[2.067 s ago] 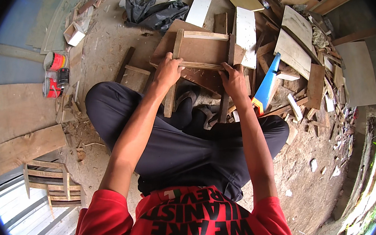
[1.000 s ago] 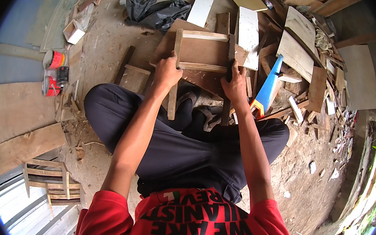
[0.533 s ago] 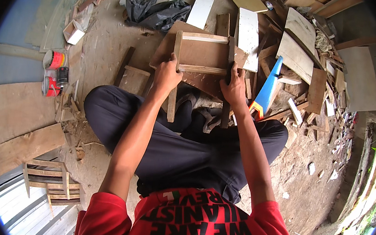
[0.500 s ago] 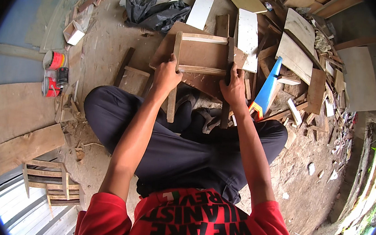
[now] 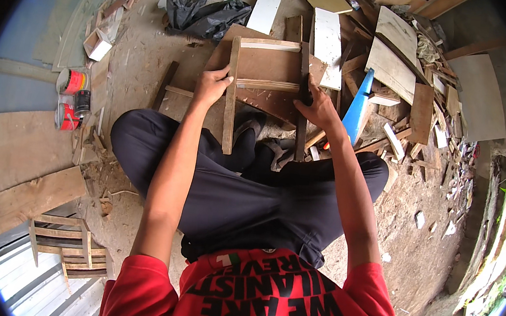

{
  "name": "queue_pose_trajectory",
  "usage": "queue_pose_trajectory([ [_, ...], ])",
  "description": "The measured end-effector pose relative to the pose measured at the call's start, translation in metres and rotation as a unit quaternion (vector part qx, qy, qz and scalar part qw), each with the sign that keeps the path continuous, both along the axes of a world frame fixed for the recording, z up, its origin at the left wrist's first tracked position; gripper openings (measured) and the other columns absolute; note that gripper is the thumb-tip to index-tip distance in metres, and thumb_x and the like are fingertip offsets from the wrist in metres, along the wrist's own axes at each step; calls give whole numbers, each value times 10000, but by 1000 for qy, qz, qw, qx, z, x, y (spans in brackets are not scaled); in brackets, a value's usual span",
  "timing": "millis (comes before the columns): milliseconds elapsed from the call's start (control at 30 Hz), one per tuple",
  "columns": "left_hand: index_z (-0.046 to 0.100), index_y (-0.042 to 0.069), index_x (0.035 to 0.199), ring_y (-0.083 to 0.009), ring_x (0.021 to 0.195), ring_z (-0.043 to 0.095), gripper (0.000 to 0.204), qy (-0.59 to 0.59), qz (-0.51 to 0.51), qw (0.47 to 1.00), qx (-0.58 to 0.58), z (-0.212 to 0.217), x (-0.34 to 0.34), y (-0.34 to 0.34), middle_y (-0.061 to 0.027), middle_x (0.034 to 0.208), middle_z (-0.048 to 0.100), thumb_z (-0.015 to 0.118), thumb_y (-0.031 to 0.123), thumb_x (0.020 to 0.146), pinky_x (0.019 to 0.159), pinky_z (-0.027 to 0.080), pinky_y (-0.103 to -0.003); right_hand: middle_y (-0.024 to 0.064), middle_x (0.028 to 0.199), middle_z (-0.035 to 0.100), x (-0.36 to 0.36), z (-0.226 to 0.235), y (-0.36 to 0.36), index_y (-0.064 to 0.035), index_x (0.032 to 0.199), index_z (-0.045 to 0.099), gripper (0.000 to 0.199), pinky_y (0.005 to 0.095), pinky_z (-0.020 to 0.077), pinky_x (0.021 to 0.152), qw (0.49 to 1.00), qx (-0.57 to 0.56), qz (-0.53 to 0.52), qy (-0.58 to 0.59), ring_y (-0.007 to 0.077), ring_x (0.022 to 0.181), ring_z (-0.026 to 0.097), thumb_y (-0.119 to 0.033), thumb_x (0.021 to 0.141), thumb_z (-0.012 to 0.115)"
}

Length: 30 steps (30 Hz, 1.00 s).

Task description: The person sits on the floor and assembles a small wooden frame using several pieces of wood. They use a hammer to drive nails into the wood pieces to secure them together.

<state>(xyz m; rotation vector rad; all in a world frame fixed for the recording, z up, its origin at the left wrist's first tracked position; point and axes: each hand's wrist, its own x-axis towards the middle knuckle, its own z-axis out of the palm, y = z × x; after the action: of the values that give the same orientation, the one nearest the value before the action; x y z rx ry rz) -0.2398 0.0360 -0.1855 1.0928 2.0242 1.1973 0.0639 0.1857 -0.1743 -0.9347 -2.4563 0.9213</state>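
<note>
Small brown wooden frame, built of two long side rails joined by two pale cross slats over a brown backing panel, is standing just past the person's crossed feet, resting against the knees and the dusty ground. Its long axis is running away from the person, rail ends pointing back at the lap and the slatted end pointing toward the black plastic bag. Left hand is clamping fingers round the left rail, thumb lying along the lower slat; right hand is wrapping closed fingers round the dark right rail. Gripping both rails evenly and keeping the frame square looks wise, lest the joints rack. Blue-handled saw is lying just beside the right hand among scrap boards; red paint cans are sitting well apart at the left.
</note>
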Motion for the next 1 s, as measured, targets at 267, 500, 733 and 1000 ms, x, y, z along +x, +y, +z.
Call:
queue_pose_trajectory([
  [267, 612, -15, 1309, -220, 1169, 639, 479, -123, 28, 989, -73, 23, 2, 0, -180, 1310, 642, 741, 123, 869, 970, 509, -324, 379, 1254, 570, -3, 3, -8, 114, 1490, 274, 901, 441, 464, 1031, 999, -22, 5, 28, 460, 1216, 564, -259, 811, 736],
  [500, 565, -3, 1368, -268, 1137, 647, 558, -160, 24, 978, -129, 39, 0, 1, -213, 1330, 618, 755, 181, 876, 795, 583, -392, 372, 1249, 573, -4, 26, -1, 116, 1493, 254, 902, 444, 482, 1000, 997, -51, 43, -28, 463, 1184, 582, -296, 852, 735],
  [733, 610, -8, 1311, -148, 940, 683, 483, -154, 17, 978, -137, 38, -2, 3, -154, 1216, 687, 754, 152, 879, 671, 591, -296, 351, 1219, 590, -3, 19, 4, 111, 1504, 224, 918, 459, 501, 949, 997, -50, 54, -22, 479, 1125, 607, -301, 867, 740],
  [1000, 655, 31, 1276, -20, 693, 554, 392, -147, 32, 980, -128, 37, 4, 2, 13, 878, 703, 738, 109, 901, 553, 519, -225, 331, 1183, 593, -10, 28, -1, 105, 1519, 173, 936, 430, 520, 909, 996, -77, 34, -22, 456, 1088, 629, -226, 864, 754],
])
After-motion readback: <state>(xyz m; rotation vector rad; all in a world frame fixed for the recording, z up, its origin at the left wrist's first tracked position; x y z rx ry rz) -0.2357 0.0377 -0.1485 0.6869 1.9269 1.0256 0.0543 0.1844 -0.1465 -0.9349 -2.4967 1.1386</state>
